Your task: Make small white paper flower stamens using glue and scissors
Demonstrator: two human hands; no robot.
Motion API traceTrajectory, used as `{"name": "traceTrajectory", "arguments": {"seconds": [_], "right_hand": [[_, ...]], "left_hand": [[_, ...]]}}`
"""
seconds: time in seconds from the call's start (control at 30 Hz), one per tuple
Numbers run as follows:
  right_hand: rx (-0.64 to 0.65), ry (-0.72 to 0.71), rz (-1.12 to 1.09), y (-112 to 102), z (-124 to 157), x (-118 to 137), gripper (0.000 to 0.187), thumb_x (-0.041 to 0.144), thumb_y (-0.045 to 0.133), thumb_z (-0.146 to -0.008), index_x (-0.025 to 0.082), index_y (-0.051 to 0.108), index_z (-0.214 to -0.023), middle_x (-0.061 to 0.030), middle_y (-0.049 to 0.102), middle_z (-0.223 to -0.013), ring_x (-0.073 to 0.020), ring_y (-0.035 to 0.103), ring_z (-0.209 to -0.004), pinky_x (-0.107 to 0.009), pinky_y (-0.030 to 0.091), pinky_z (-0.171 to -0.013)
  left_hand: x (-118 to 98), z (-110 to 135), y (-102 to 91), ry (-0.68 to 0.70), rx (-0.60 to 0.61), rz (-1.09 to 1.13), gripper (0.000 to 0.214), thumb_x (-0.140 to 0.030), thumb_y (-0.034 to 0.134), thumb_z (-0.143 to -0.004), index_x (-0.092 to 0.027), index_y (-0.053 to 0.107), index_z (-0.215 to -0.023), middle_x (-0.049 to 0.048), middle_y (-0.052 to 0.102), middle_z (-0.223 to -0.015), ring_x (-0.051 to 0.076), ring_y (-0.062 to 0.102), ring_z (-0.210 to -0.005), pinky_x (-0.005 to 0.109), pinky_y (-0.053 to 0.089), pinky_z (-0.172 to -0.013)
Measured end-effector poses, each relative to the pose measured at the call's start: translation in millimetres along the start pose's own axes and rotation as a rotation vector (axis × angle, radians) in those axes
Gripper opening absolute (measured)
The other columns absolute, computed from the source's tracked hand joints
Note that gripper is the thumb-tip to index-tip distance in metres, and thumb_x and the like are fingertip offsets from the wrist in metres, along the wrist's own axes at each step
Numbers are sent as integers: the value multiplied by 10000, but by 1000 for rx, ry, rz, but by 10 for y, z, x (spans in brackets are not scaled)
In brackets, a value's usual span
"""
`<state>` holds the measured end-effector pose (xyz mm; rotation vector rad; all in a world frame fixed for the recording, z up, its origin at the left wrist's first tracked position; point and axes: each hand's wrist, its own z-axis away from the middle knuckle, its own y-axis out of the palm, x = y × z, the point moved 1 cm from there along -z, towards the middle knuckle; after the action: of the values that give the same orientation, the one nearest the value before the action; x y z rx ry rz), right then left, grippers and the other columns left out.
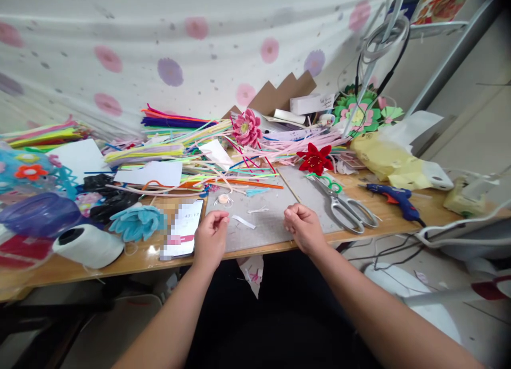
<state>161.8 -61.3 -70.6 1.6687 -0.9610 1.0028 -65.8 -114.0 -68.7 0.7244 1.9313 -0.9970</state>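
Note:
My left hand (212, 237) is loosely closed over the near left part of the grey work mat (267, 198), beside a phone (183, 230). My right hand (304, 226) hovers at the mat's right side, its fingers curled in. Nothing shows in either hand. Between them lie a white paper strip (244, 222) and a thin pale twisted piece (258, 210). A small round peach-coloured piece (223, 199) sits just beyond my left hand. Large grey-handled scissors (343, 206) and smaller green-handled ones (333, 186) rest to the right of my right hand.
Bundles of pipe cleaners (175, 119) line the back. A pink flower (247, 128) and a red flower (315, 158) stand behind the mat. On the left are a blue flower (138, 222) and a white thread spool (88, 245). A blue glue gun (395, 197) lies at right.

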Motion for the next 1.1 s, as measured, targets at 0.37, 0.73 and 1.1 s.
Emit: {"name": "traceTrajectory", "arguments": {"seconds": [0.37, 0.73, 1.1], "right_hand": [[16, 29, -47, 25, -10, 92, 51, 202, 674, -689, 199, 623, -693, 13, 594, -698, -103, 504, -572, -247, 411, -565], [-41, -20, 27, -6, -27, 14, 170, 331, 632, -791, 228, 514, -725, 98, 426, -463, -86, 418, -411, -253, 447, -521], [199, -148, 631, 100, -291, 103, 121, 154, 608, -758, 225, 691, -808, 5, 605, -648, -163, 573, -634, -310, 459, -674]], "left_hand": [[-280, 26, 75, 367, 204, -253, 202, -185, 613, -762, -250, 738, -907, 77, 643, -1053, 273, 544, -1048, 437, 421, -944], [-275, 22, 76, 388, 148, -303, 181, -171, 558, -793, -237, 707, -874, 67, 661, -947, 252, 588, -946, 419, 471, -876], [-274, -5, 121, 333, 118, -288, 181, -169, 573, -765, -229, 696, -882, 67, 662, -937, 251, 595, -943, 410, 475, -873]]}}
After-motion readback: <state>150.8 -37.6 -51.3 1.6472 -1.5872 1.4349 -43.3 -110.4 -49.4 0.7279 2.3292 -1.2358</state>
